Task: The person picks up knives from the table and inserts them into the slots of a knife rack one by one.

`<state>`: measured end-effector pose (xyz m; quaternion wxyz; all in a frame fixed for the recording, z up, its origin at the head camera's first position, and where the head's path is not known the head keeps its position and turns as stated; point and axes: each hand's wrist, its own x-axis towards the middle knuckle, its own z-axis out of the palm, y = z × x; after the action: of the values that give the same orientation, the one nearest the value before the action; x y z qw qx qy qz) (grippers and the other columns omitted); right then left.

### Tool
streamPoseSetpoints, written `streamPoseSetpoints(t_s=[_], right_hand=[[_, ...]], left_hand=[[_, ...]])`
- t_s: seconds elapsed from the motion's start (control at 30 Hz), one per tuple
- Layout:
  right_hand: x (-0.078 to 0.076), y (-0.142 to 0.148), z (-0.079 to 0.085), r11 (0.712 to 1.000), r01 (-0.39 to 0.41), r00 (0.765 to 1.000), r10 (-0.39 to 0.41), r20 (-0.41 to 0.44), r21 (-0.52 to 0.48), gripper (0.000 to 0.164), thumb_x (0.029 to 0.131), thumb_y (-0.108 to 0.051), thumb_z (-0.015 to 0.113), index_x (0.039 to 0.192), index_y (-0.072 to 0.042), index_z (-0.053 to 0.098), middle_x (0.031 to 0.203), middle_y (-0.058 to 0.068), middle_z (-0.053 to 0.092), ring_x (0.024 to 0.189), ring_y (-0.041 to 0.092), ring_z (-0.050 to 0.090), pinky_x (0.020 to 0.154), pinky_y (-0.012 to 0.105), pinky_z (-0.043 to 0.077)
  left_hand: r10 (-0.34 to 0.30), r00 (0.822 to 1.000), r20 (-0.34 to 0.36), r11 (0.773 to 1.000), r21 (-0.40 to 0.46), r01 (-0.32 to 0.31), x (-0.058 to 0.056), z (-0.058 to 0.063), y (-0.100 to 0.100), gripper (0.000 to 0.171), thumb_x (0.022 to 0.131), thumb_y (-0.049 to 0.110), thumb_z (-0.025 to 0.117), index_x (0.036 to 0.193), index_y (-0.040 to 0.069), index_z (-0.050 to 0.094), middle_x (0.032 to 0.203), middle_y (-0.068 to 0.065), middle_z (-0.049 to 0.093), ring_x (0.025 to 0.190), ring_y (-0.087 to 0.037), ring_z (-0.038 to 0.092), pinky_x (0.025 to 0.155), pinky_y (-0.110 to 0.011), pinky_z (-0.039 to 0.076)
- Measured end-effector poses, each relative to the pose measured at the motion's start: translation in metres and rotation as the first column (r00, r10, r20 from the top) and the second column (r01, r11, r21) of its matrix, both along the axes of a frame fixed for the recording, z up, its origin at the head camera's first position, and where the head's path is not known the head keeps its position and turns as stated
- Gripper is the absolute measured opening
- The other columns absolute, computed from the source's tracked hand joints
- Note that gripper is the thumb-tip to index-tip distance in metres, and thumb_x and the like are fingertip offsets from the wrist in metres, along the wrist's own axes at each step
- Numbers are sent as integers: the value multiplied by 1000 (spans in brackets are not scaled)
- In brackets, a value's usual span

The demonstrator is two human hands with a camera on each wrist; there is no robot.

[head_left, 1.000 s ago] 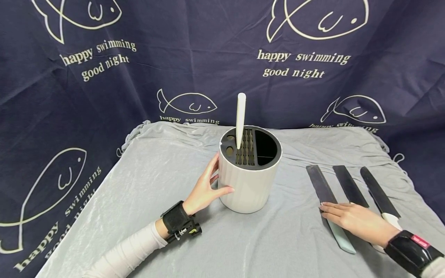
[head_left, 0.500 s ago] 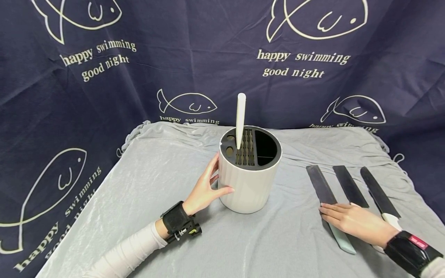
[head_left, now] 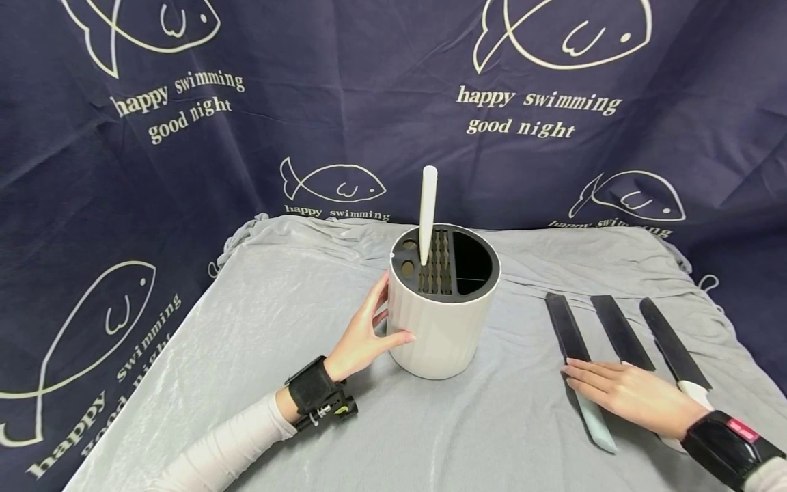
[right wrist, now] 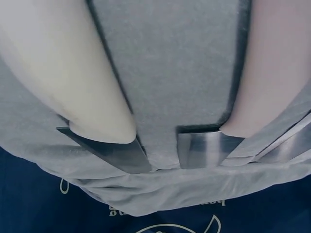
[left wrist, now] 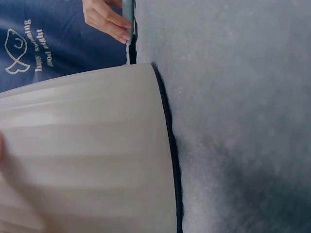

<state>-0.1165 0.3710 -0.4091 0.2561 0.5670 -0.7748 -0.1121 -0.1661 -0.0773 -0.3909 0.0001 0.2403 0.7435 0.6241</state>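
Holder (head_left: 439, 338): upright on the cloth (head_left: 307, 287), near its middle, white handle (head_left: 427, 212) standing out of its slotted part
Left hand (head_left: 363, 338): gripping the holder's side, thumb in front, fingers round the far side
Right hand (head_left: 627, 393): fingers bent over the green knife's handle, judged to be holding it; thumb hidden
Green knife (head_left: 594, 418): right of the holder, well apart from it, handle towards the person
Middle knife (head_left: 622, 333), outer knife (head_left: 673, 342): beside it on the cloth
Step in hand: judged to be securing the green knife
Next move: would call for a firm handle grip, the blade clear of the middle knife, the holder steadied
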Motion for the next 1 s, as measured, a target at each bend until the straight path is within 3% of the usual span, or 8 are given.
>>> streamPoseSetpoints(t_s=[0.03, 0.1, 0.2, 0.33, 0.63, 1.0], right_hand=[[0, 0, 0, 1000, -8, 1000, 8, 2, -6, 43, 107, -14, 18, 128, -2, 53, 154, 11, 35, 147, 18, 17, 122, 31, 8], [-1, -3, 3, 1000, -22, 1000, 22, 0, -21, 45, 107, -13, 16, 127, -1, 54, 158, 11, 19, 147, 19, 16, 122, 31, 10], [-3, -6, 7, 998, -34, 999, 34, -3, -46, 46, 108, -12, 16, 122, 0, 57, 148, 16, 43, 146, 19, 18, 122, 30, 11], [-6, -11, 13, 996, -38, 999, 39, 4, -78, 47, 108, -13, 17, 111, 2, 62, 113, 18, 67, 146, 18, 19, 122, 28, 12], [-11, -17, 27, 961, 46, 990, -7, 143, -272, 46, 107, -27, 31, 109, 1, 67, 113, 17, 68, 141, 3, 28, 116, 16, 22], [-25, -17, 39, 882, 104, 988, -40, 148, -460, 51, 105, -37, 35, 109, 1, 69, 110, 13, 70, 131, -5, 41, 108, 8, 29]], left_hand=[[0, 1000, -1, 1000, 0, 0, 0, 0, 0, 103, 80, 7, 79, 157, 25, 13, 160, -4, 21, 145, -23, 24, 115, -51, 30], [-2, 1000, -4, 1000, 0, 2, 0, 0, 0, 103, 80, 7, 79, 157, 24, 13, 160, -4, 20, 145, -23, 24, 114, -51, 30], [-3, 1000, -5, 1000, 1, 3, 0, 0, -1, 103, 81, 7, 79, 157, 26, 12, 160, -4, 21, 145, -23, 24, 115, -51, 30], [-3, 1000, -1, 1000, 0, 3, 0, 0, -1, 103, 81, 7, 79, 157, 28, 12, 160, -3, 21, 145, -23, 24, 115, -51, 30], [-2, 1000, -4, 1000, 1, 2, -1, -1, 0, 104, 80, 7, 79, 156, 28, 12, 160, -2, 21, 145, -22, 25, 115, -50, 30], [-5, 1000, -4, 1000, 0, 5, 0, -2, 0, 103, 81, 8, 79, 156, 30, 12, 160, -2, 20, 145, -21, 24, 115, -50, 30]])
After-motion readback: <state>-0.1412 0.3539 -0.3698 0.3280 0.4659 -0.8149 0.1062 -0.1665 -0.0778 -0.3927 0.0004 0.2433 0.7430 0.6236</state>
